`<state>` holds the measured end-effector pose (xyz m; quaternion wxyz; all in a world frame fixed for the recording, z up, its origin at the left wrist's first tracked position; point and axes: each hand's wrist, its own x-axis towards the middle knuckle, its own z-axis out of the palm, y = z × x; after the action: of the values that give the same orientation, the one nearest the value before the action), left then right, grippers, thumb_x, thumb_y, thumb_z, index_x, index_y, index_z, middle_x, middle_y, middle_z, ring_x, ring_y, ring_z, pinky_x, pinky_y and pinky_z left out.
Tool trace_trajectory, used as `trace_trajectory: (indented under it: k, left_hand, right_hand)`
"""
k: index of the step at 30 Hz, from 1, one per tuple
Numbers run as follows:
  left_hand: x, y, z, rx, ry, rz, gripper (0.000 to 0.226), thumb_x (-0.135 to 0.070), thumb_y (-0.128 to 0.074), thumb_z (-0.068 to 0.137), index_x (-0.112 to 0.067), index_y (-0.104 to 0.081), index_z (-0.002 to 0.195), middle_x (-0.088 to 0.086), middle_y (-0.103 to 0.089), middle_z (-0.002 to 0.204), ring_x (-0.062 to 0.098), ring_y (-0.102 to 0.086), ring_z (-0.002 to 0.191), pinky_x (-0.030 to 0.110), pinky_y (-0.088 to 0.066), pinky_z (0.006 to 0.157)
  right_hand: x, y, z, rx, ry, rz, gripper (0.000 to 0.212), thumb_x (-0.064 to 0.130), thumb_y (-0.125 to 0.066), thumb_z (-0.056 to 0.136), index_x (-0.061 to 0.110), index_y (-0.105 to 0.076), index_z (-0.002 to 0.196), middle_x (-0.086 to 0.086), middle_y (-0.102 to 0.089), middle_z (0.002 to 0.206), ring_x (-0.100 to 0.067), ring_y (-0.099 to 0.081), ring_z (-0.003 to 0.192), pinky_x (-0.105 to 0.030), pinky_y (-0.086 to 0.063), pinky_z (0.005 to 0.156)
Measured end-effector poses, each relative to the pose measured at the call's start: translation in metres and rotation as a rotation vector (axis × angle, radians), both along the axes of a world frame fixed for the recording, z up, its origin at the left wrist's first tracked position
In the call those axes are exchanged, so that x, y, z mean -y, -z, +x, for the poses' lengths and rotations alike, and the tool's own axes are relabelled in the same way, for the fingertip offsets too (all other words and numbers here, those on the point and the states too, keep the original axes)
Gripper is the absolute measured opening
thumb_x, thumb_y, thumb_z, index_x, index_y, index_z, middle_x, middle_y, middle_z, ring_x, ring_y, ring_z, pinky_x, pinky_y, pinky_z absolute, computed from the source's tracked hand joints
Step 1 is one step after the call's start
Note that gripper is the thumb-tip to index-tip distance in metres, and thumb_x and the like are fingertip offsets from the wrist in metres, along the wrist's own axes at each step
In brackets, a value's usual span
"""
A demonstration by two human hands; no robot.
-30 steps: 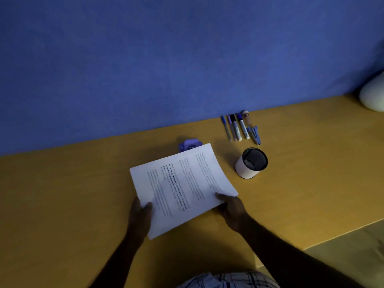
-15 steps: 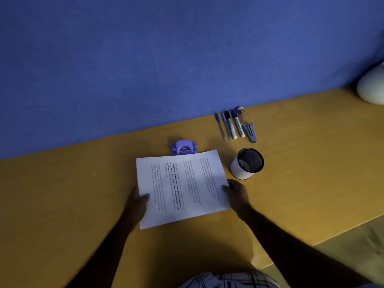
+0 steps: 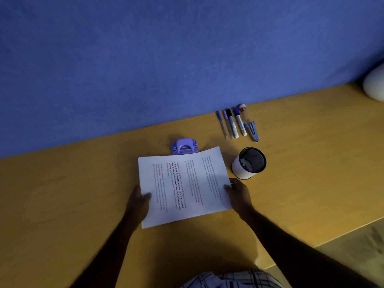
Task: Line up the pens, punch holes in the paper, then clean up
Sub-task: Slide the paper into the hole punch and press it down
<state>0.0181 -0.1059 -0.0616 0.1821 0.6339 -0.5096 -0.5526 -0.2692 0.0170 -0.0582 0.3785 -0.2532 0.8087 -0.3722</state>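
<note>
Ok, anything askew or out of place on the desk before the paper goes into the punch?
Nothing looks spilled or damaged. The pens lie side by side near the wall, the cup stands upright, and the paper, held by the left hand and right hand, sits slightly rotated, its far edge overlapping the hole punch.

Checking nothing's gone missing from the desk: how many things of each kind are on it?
Pens and markers: 7, though the right-hand ones overlap
Hole punch: 1
Paper stack: 1
Cup: 1
White object at the right edge: 1
Total: 11
</note>
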Motion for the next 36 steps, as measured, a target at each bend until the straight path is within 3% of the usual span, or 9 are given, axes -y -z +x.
trace_trajectory:
  k: [2,6,9,15,20,25,30,34,36]
  left_hand:
    - [0.000,-0.001,-0.001,-0.001,-0.005,0.000,0.023,-0.005,-0.052,0.094,-0.022,-0.053,0.110,-0.014,-0.060,0.092,0.002,-0.057,0.085,0.020,-0.041,0.063]
    - [0.001,-0.002,-0.002,0.004,0.005,0.000,0.023,-0.006,-0.051,0.095,-0.023,-0.053,0.110,-0.015,-0.060,0.092,-0.001,-0.056,0.085,0.020,-0.041,0.064]
    - [0.001,-0.001,-0.001,-0.004,0.012,0.000,0.024,-0.006,-0.050,0.096,-0.023,-0.053,0.113,-0.013,-0.060,0.094,0.001,-0.056,0.087,0.021,-0.042,0.066]
    - [0.000,-0.002,0.000,-0.006,0.008,0.022,0.030,-0.007,-0.051,0.095,-0.009,-0.053,0.126,0.009,-0.063,0.113,0.026,-0.061,0.102,0.043,-0.050,0.087]
    - [0.001,-0.006,-0.005,0.011,0.020,-0.011,0.031,-0.006,-0.051,0.096,-0.006,-0.052,0.126,0.012,-0.062,0.115,0.026,-0.060,0.103,0.036,-0.048,0.082]
    - [0.009,-0.010,-0.010,0.050,0.010,0.002,0.033,-0.009,-0.052,0.095,-0.005,-0.048,0.128,0.016,-0.060,0.119,0.033,-0.059,0.108,0.055,-0.049,0.095]
    - [0.015,-0.011,-0.015,0.092,-0.023,0.011,0.031,-0.011,-0.054,0.095,-0.007,-0.049,0.125,0.014,-0.061,0.117,0.028,-0.060,0.102,0.043,-0.051,0.085]
    - [0.016,-0.008,-0.014,0.091,-0.027,0.026,0.032,-0.012,-0.053,0.095,-0.009,-0.049,0.127,0.011,-0.061,0.117,0.026,-0.059,0.103,0.039,-0.048,0.081]
    - [0.016,-0.008,-0.014,0.089,-0.026,0.023,0.033,-0.011,-0.053,0.095,-0.009,-0.050,0.128,0.011,-0.061,0.118,0.027,-0.059,0.105,0.039,-0.048,0.081]
  right_hand:
    - [0.000,0.000,0.000,0.004,0.009,-0.005,0.013,0.009,-0.051,0.095,0.015,-0.062,0.099,-0.001,-0.069,0.093,-0.019,-0.066,0.083,-0.037,-0.054,0.071]
    - [0.001,-0.001,0.001,0.020,0.007,-0.011,0.014,0.010,-0.050,0.097,0.018,-0.061,0.100,0.006,-0.067,0.090,-0.010,-0.065,0.080,-0.025,-0.049,0.061]
    - [0.001,-0.001,0.001,0.020,0.021,-0.006,0.014,0.011,-0.050,0.097,0.022,-0.060,0.098,0.006,-0.066,0.090,-0.011,-0.065,0.081,-0.027,-0.050,0.062]
    - [0.000,-0.001,0.002,0.037,0.050,-0.017,0.015,0.011,-0.050,0.097,0.022,-0.060,0.099,0.005,-0.068,0.092,-0.014,-0.066,0.083,-0.029,-0.050,0.064]
    - [0.002,-0.001,0.001,0.047,0.052,-0.026,0.014,0.011,-0.050,0.097,0.019,-0.060,0.103,0.003,-0.068,0.093,-0.014,-0.066,0.083,-0.030,-0.050,0.065]
    - [0.007,-0.003,-0.001,0.051,0.067,-0.030,0.017,0.010,-0.051,0.096,0.022,-0.062,0.102,-0.001,-0.071,0.096,-0.013,-0.067,0.082,-0.030,-0.051,0.065]
    - [0.017,-0.003,0.000,-0.028,0.022,-0.001,0.029,0.020,-0.058,0.095,0.013,-0.057,0.123,0.000,-0.065,0.104,-0.015,-0.063,0.087,-0.028,-0.048,0.067]
    - [0.011,-0.001,0.002,-0.080,-0.013,0.014,0.038,0.018,-0.057,0.095,0.011,-0.051,0.132,-0.003,-0.063,0.113,-0.021,-0.063,0.096,-0.036,-0.053,0.076]
    - [0.006,0.000,0.001,-0.089,-0.012,0.004,0.036,0.015,-0.055,0.095,0.012,-0.052,0.131,-0.003,-0.064,0.111,-0.015,-0.064,0.089,-0.029,-0.052,0.068]
